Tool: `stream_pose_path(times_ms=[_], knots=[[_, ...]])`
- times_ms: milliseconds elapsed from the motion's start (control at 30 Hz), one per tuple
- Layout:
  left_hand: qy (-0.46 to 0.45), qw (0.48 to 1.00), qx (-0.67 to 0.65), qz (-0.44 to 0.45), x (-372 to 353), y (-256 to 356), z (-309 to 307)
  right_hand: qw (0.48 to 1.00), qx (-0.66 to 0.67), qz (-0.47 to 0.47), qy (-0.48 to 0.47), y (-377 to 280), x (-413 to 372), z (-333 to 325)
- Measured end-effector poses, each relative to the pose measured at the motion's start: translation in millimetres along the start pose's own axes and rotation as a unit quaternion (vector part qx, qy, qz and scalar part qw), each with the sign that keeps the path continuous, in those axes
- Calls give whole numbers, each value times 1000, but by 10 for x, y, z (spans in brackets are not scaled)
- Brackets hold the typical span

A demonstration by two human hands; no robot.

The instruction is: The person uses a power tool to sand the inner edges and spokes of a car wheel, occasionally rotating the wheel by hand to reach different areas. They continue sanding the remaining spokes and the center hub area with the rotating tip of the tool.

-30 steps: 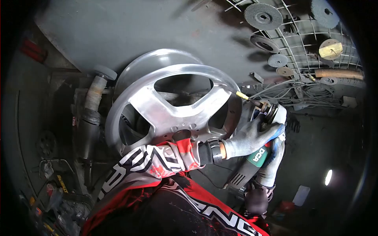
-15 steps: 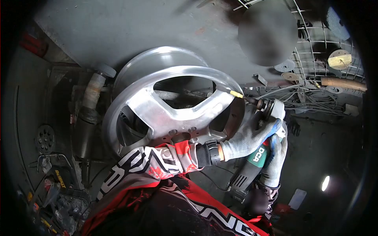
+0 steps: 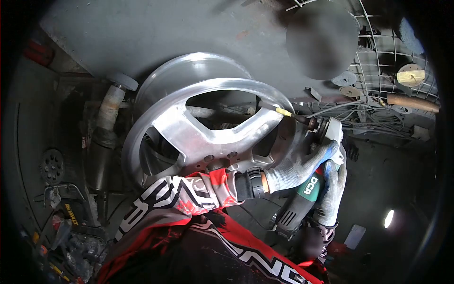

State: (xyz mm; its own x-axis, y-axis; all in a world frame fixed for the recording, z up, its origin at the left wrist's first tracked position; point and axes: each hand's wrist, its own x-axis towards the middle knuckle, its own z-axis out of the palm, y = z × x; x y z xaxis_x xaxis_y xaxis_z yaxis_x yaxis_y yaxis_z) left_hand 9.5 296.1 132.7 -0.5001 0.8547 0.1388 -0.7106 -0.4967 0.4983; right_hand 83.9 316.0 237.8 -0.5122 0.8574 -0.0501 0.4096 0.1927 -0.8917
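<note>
A silver spoked wheel rim (image 3: 208, 137) stands tilted in the middle of the view. My left hand (image 3: 307, 165), in a grey and blue glove with a black watch at the wrist, is closed around the head of a green and black power tool (image 3: 307, 189). Wrapped round the tool's body is my right hand (image 3: 332, 189), also gloved. From the tool head a dark shaft runs to a yellow-banded tip (image 3: 283, 112), which meets the rim's right edge at a spoke. Both palms are hidden.
Behind the rim rises a grey panel (image 3: 118, 33). A wire grid (image 3: 378, 52) with discs hangs at the upper right, above coiled cables (image 3: 378, 116). At left stand a metal cylinder (image 3: 101, 161) and a perforated disc (image 3: 52, 165); a phone-like slab (image 3: 354, 236) lies lower right.
The view has shifted very slightly. Both hands keep their hold on the tool, and its tip remains at the same part of the rim.
</note>
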Motion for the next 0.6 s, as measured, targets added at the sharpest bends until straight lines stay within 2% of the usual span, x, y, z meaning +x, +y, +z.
stream_pose_path(times_ms=[67, 100, 200, 267, 300, 333, 400, 433, 500, 600], knots=[[-34, 993, 56, 98, 3, -53, 8, 1000, 8, 4, -6, -21, -45, -27], [-35, 993, 55, 99, 5, -23, 3, 1000, 0, 5, -2, -31, -51, -53], [-60, 990, 107, 63, -9, 55, -4, 1000, 24, -6, 10, -64, -70, 14], [-39, 999, 5, -15, -34, 53, 14, 1000, 11, 9, 10, -53, -92, 16], [-45, 991, 88, 90, -47, 14, -15, 1000, 5, 13, 12, -27, -102, 18], [-44, 991, 88, 89, -64, -25, -28, 1000, 0, 17, 13, 12, -107, 6], [-34, 999, 15, 12, -111, 142, -43, 999, -7, 27, 18, 107, -124, -24], [-28, 998, 53, -10, -128, 34, -57, 1000, -2, 26, 14, 138, -129, -34], [-26, 999, 39, -7, -215, 60, -59, 999, 15, 31, 12, 159, -186, -7], [-16, 1000, 7, -14, -295, 53, -113, 999, -34, -1, -1, 273, -229, -63]])
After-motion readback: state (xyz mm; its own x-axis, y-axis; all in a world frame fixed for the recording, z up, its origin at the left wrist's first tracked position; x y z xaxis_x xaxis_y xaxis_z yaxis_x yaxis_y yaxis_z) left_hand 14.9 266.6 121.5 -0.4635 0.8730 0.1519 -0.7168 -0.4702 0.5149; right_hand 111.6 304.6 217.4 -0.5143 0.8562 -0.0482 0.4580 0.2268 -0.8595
